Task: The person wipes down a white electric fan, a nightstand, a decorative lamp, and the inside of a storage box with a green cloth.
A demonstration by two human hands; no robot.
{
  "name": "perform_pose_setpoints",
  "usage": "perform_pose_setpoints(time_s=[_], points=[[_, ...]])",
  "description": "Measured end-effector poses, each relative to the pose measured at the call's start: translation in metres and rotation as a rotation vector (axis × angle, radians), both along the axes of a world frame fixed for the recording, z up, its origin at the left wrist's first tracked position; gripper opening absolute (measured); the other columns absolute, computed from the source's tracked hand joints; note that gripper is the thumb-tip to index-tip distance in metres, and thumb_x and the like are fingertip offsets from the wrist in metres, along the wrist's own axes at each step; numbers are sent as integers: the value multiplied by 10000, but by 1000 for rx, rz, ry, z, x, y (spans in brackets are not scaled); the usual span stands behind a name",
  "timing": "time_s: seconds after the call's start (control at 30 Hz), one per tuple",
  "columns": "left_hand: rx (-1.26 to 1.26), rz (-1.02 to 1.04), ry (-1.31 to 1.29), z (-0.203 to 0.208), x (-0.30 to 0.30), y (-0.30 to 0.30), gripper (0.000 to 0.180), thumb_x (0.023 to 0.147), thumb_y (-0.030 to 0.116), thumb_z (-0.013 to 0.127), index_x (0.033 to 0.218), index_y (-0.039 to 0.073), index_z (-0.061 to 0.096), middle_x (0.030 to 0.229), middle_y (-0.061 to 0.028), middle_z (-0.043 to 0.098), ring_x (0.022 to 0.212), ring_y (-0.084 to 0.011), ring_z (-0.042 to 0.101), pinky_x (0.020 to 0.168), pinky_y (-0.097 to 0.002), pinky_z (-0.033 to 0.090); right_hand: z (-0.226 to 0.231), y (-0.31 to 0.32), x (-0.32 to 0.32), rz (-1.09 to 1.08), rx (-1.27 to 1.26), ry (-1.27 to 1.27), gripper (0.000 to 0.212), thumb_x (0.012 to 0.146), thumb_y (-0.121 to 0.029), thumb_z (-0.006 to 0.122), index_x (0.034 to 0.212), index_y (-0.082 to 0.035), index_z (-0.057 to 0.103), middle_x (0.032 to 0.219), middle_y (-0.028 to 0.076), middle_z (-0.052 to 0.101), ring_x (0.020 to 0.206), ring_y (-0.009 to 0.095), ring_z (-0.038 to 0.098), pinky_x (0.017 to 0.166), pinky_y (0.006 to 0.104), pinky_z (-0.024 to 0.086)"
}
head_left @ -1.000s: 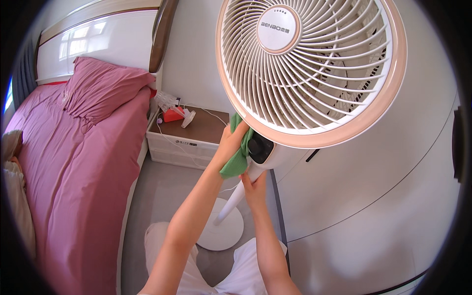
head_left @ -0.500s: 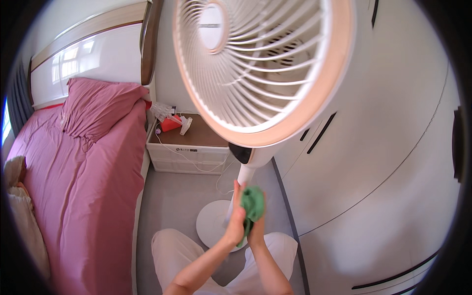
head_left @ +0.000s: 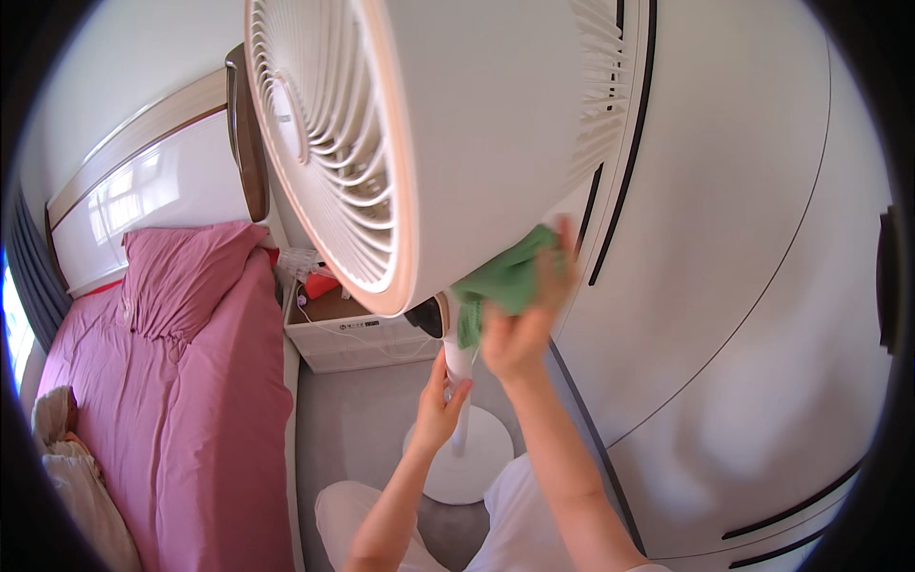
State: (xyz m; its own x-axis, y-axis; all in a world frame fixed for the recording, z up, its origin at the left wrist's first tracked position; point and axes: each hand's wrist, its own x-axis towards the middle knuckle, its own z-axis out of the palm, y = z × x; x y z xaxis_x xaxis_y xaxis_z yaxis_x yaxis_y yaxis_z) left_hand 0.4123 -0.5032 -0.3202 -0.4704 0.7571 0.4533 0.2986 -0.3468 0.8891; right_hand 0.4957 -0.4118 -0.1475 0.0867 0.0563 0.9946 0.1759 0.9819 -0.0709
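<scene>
We have the fan (head_left: 481,124) at twelve o'clock. Our left hand (head_left: 438,412), toward six o'clock, grips its white pole (head_left: 460,362); our right hand (head_left: 522,336), toward four, clasps the green cloth (head_left: 505,275) against the fan's underside.

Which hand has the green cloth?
The right hand, holding the green cloth at the underside of the fan head; the left hand, without cloth, grips the white pole.

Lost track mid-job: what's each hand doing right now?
Left hand: closed on the pole.
Right hand, blurred: holding the cloth against the fan.
</scene>
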Motion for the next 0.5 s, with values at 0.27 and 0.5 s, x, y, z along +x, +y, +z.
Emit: perform_pose_setpoints(time_s=[0.27,0.5], points=[[-120,54,6,-10,-11,-5,669,921,-92,541,1526,70,306,1330,-146,587,1178,-218,603,934,-344,497,-136,-3,-26,214,-299,-117,391,877,-119,611,1242,-3,532,1369,268,385,1217,424,392,1021,509,350],[-87,64,36,-7,-1,-7,672,919,-88,548,1525,78,310,1325,-118,597,1191,-218,601,944,-358,502,-18,-19,-20,77,-150,183,333,828,-6,535,1149,22,619,1357,234,400,1191,384,428,981,456,391]])
